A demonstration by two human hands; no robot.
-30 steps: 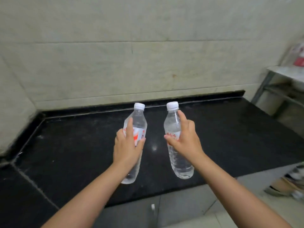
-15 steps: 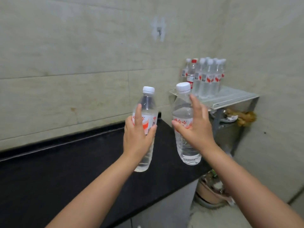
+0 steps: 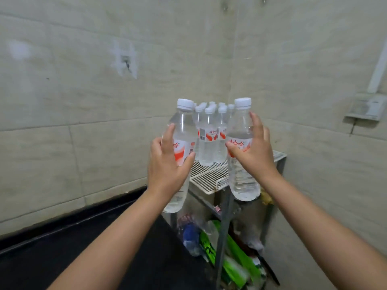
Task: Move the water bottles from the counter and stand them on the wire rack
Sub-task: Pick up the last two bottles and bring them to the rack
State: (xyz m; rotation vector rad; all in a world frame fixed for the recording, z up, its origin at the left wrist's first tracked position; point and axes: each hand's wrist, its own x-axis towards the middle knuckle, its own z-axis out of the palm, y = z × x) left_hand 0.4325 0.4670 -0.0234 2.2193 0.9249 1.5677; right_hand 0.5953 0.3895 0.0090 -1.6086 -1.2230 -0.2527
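Note:
My left hand [image 3: 167, 164] grips a clear water bottle [image 3: 183, 126] with a white cap and red label, held upright in the air at the rack's left front corner. In my right hand [image 3: 254, 151] is a second such bottle [image 3: 240, 181], upright above the rack's front edge. Between and behind them, several like bottles [image 3: 209, 141] stand grouped at the back of the white wire rack [image 3: 206, 174], whose front part is bare. The black counter [image 3: 83, 248] lies at lower left.
The rack stands on a grey metal frame [image 3: 223, 222] in the room's corner, against tiled walls. Green packets [image 3: 232, 262] and a blue-topped item [image 3: 189, 233] fill the shelf below. A small wall box [image 3: 364, 107] hangs at right.
The view has swung right from the counter to the rack. Both bottles, lifted off the counter, have been carried toward the rack and now hang at its front.

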